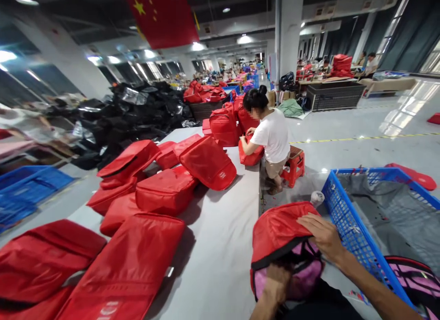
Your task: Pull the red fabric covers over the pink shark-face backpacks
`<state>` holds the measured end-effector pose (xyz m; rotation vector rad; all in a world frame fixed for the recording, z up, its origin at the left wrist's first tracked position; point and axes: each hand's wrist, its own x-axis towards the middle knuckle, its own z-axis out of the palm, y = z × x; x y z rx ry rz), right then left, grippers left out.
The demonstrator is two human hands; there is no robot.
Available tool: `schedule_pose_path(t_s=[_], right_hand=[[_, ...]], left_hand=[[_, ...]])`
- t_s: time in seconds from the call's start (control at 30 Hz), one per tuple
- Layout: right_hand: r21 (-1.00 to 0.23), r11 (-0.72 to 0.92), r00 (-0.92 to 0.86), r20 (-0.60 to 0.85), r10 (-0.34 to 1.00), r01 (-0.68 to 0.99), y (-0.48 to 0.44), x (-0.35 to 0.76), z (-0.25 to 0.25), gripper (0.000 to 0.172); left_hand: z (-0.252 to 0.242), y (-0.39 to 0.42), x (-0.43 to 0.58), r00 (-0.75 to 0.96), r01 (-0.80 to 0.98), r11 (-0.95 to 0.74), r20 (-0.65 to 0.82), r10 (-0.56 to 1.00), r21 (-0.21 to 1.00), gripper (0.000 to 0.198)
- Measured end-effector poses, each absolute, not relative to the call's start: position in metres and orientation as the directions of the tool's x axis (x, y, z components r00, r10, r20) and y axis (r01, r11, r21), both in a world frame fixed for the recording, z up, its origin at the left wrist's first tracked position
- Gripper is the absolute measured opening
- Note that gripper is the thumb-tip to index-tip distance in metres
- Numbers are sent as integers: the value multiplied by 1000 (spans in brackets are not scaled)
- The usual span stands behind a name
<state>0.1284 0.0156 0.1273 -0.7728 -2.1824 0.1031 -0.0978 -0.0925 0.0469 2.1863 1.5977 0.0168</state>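
Near my lap, at the table's edge, is a red backpack [280, 228] with a black-trimmed opening and pink-and-black material showing inside. My right hand [321, 233] grips its upper right edge, fingers pressed together over the red fabric. Reaching into the opening from below is my left hand [277, 281]; its fingers are hidden in the shadow and cloth. What they touch in there cannot be made out.
Several red backpacks [165, 189] lie heaped along the white table [213, 233]. Across it, a co-worker [275, 134] handles another red bag beside a red stool [296, 166]. A blue crate [357, 237] stands at my right, with a pink-and-black bag [414, 278] at its near end.
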Motion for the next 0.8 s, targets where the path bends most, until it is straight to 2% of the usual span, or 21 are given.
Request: schedule_pose_path(t_s=[0.07,0.13,0.2,0.27,0.33,0.37,0.47,0.57,0.7,0.77,0.8], right_hand=[[-380,712,-369,658,657,590,8,158,124,44],[-447,600,-245,628,739,663,4,184,126,41],[-504,504,-151,586,796,702,5,205,129,41],[-529,443,-92,562,822,723,10,220,130,41],[-532,401,-58,547,835,746,20,231,128,39],[-531,385,-45,544,838,755,26,235,124,38],[-518,358,-11,557,831,777,49,249,106,33],[-521,313,-10,503,864,794,78,263,82,33],[-620,209,-81,228,970,756,125,272,67,32],[-665,156,-127,91,988,730,158,271,69,29],[-689,131,-162,20,987,713,178,270,70,31]], left_hand=[[51,-90,-75,436,864,-335,-226,871,377,32],[64,-84,-57,522,807,-426,-155,839,410,39],[83,-74,-47,607,718,-537,-19,795,443,42],[98,-55,-41,650,611,-655,192,736,445,48],[106,-26,-36,586,600,-687,358,727,411,53],[106,-8,-33,529,635,-660,397,750,401,56],[90,54,-21,386,734,-538,397,833,414,78],[52,107,-11,355,686,-565,466,810,459,93],[0,142,-9,171,588,-570,600,781,574,79],[-8,154,-11,81,544,-483,531,844,686,69],[-5,162,-13,53,521,-404,444,894,752,62]])
